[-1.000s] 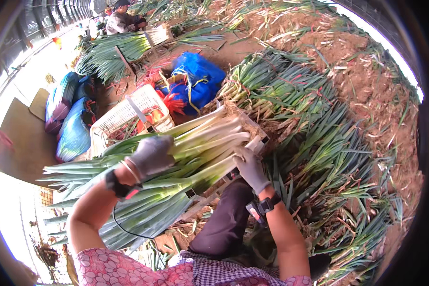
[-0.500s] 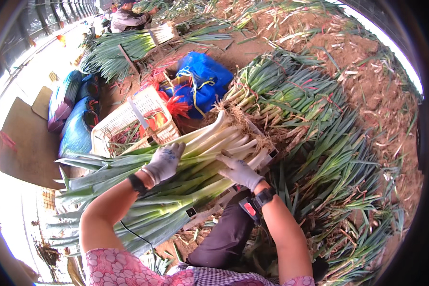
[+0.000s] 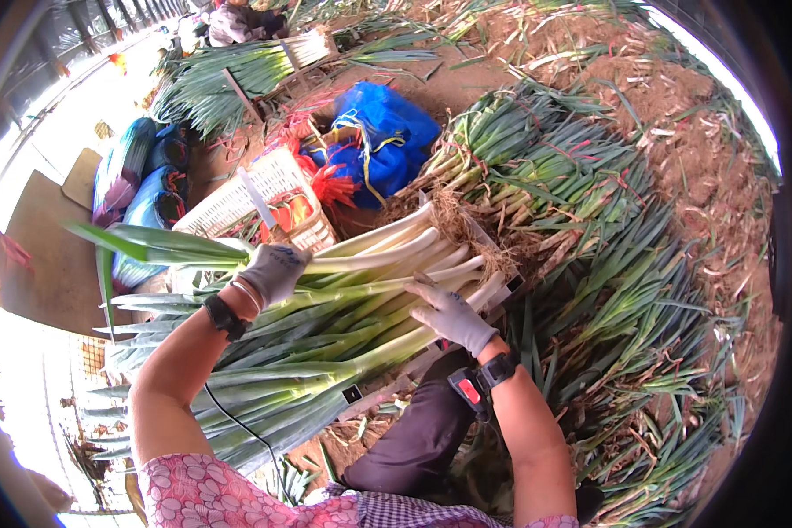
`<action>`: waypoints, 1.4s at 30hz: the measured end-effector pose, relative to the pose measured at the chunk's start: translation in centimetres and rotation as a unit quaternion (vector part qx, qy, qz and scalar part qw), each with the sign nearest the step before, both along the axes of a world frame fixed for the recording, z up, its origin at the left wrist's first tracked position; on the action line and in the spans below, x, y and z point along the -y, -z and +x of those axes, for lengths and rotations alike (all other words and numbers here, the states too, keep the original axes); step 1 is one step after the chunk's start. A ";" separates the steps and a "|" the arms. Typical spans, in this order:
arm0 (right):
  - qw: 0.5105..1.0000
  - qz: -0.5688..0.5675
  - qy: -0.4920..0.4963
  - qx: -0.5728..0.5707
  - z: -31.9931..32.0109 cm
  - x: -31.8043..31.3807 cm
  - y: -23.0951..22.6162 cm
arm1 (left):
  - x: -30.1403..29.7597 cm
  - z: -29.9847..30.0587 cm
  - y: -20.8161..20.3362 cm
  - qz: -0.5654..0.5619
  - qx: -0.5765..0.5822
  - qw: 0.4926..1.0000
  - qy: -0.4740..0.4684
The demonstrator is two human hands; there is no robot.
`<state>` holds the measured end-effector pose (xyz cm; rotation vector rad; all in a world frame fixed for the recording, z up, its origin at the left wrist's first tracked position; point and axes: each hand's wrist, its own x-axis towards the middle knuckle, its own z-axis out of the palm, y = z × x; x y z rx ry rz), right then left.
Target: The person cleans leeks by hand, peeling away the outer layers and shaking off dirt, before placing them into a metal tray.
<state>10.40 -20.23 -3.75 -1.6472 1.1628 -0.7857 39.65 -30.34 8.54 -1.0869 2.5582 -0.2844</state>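
A pile of large green onions [image 3: 361, 304] lies across a low rack before me, white stems and roots to the right, leaves to the left. My left hand [image 3: 275, 271], in a pale grey work glove, is closed round one green onion [image 3: 180, 246] at the pile's far side. Its leaves rise a little above the others. My right hand [image 3: 451, 315], gloved too, rests open on the white stems near the roots [image 3: 471, 233], fingers stretched out.
Behind the pile stand a white plastic basket [image 3: 238, 211] and a blue mesh bag [image 3: 383, 145]. Bundled green onions [image 3: 581, 185] cover the ground to the right. Filled blue sacks [image 3: 154, 207] lie far left. A person [image 3: 242, 22] sits at the back beside another onion stack.
My left hand has moved left and slightly down, closing round one green onion whose leaves have lifted and swung up. My right hand has stayed nearly in place on the stems.
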 end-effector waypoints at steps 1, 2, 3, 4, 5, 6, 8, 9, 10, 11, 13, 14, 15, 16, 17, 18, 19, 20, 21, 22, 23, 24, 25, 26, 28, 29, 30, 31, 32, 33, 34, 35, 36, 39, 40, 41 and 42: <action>1.000 -0.003 -0.002 0.001 0.1 0.1 -0.3 | 0.2 0.9 0.0 -0.003 0.001 1.000 -0.002; 1.000 -0.006 -0.008 -0.005 0.2 0.1 -0.7 | 0.3 1.7 -0.2 0.014 0.007 1.000 -0.021; 1.000 -0.006 -0.012 -0.013 0.1 0.0 -0.9 | 0.2 2.0 -0.4 0.034 0.011 0.999 -0.037; 1.000 -0.009 -0.008 -0.010 0.0 0.0 -0.5 | 0.5 2.3 -0.1 0.042 0.026 0.998 -0.036; 1.000 -0.010 -0.010 -0.009 -0.1 0.0 -0.3 | 0.6 2.4 -0.1 0.042 0.026 0.998 -0.039; 1.000 -0.001 -0.005 0.002 -0.2 -0.1 -0.1 | 0.7 2.3 0.0 0.063 0.047 0.997 -0.022; 0.999 0.027 0.016 0.027 -0.5 -0.2 0.3 | -0.3 0.4 -1.0 0.149 0.046 0.987 -0.045; 0.999 0.027 0.017 0.026 -0.7 -0.3 0.2 | -1.1 -0.2 -1.2 0.190 0.005 0.979 -0.073; 0.999 0.033 0.022 0.014 -0.7 -0.3 0.1 | -1.8 -0.4 -0.6 0.186 -0.015 0.980 -0.065; 0.999 0.039 0.028 0.000 -0.6 -0.3 0.1 | -2.3 -0.4 0.3 0.182 -0.035 0.981 -0.057; 0.999 0.019 0.033 -0.014 -0.3 -0.2 -0.1 | -2.5 -0.6 1.1 0.164 -0.047 0.983 -0.061; 0.999 0.000 0.038 -0.027 -0.1 -0.2 -0.1 | -2.6 -0.7 1.3 0.131 -0.060 0.987 -0.067; 0.999 -0.001 0.038 -0.029 0.1 -0.1 -0.2 | -2.6 -0.8 1.4 0.097 -0.073 0.990 -0.074; 0.999 -0.002 0.035 -0.039 0.3 0.0 -0.3 | -2.8 -0.1 2.0 0.077 -0.099 0.992 -0.024; 0.998 -0.003 0.032 -0.049 0.4 0.0 -0.3 | -2.5 -0.1 2.2 0.076 -0.101 0.992 -0.023; 0.998 -0.001 0.030 -0.051 0.4 0.0 -0.3 | -2.5 -0.3 2.3 0.052 -0.090 0.994 -0.027; 0.999 0.001 0.031 -0.045 0.2 0.0 -0.2 | -2.7 -0.5 2.3 0.028 -0.078 0.996 -0.031; 0.999 0.002 0.033 -0.038 0.1 0.0 -0.2 | -2.9 -0.6 2.7 0.020 -0.069 0.997 -0.030; 0.999 -0.001 0.034 -0.039 0.0 0.1 -0.1 | -2.9 -0.7 2.6 0.018 -0.070 0.997 -0.029; 0.998 0.010 0.039 -0.042 0.0 0.0 -0.1 | -3.0 -0.7 2.5 0.008 -0.070 0.997 -0.012; 0.998 0.020 0.044 -0.045 0.0 0.0 -0.1 | -2.9 -0.7 2.4 -0.001 -0.070 0.998 0.005; 0.998 0.020 0.045 -0.045 0.0 -0.1 0.0 | -2.9 -0.9 2.1 0.016 -0.072 0.997 -0.023; 0.998 0.027 0.046 -0.031 -0.1 -0.1 0.0 | -2.8 -0.9 2.0 0.017 -0.072 0.997 -0.022; 0.998 0.034 0.047 -0.016 -0.1 -0.1 0.0 | -2.8 -0.9 1.9 0.007 -0.080 0.996 -0.037; 0.998 0.029 0.053 -0.025 -0.2 0.0 0.1 | -2.9 -1.0 1.6 0.006 -0.092 0.994 -0.053; 0.998 0.024 0.057 -0.033 -0.2 0.0 0.1 | -2.9 -1.1 1.7 0.006 -0.093 0.994 -0.052; 0.998 0.023 0.055 -0.032 -0.1 0.2 -0.3 | -2.9 -1.0 1.8 0.037 -0.111 0.991 -0.065; 0.996 0.059 0.058 -0.042 0.1 0.5 -0.8 | -3.0 -0.9 1.7 0.066 -0.130 0.986 -0.078; 0.992 0.096 0.059 -0.052 0.3 0.7 -1.2 | -3.4 -1.0 1.7 0.065 -0.130 0.986 -0.081; 0.992 0.094 0.059 -0.053 0.7 1.0 -1.8 | -3.9 -1.5 1.4 0.089 -0.115 0.985 -0.096; 0.993 -0.002 0.076 -0.091 1.4 1.4 -2.4 | -4.2 -1.8 1.3 0.114 -0.100 0.982 -0.112; 0.983 -0.099 0.091 -0.128 2.1 1.9 -2.8 | -4.2 -1.9 1.3 0.113 -0.100 0.982 -0.114; 0.964 -0.199 0.087 -0.155 2.7 2.7 -2.2 | -4.4 -2.2 1.3 0.109 -0.101 0.983 -0.104; 0.956 -0.175 0.030 -0.234 5.7 4.4 0.0 | -4.0 -0.3 1.3 0.096 -0.128 0.985 -0.061; 0.958 -0.148 0.015 -0.244 5.9 4.7 0.4 | -3.4 0.4 0.1 0.101 -0.097 0.990 -0.025; 0.958 -0.150 0.009 -0.242 5.7 4.9 0.7 | -2.6 1.4 -1.0 0.107 -0.066 0.992 0.011; 0.960 -0.127 0.003 -0.251 5.2 4.8 0.5 | -2.1 2.9 -1.4 0.086 -0.097 0.991 0.044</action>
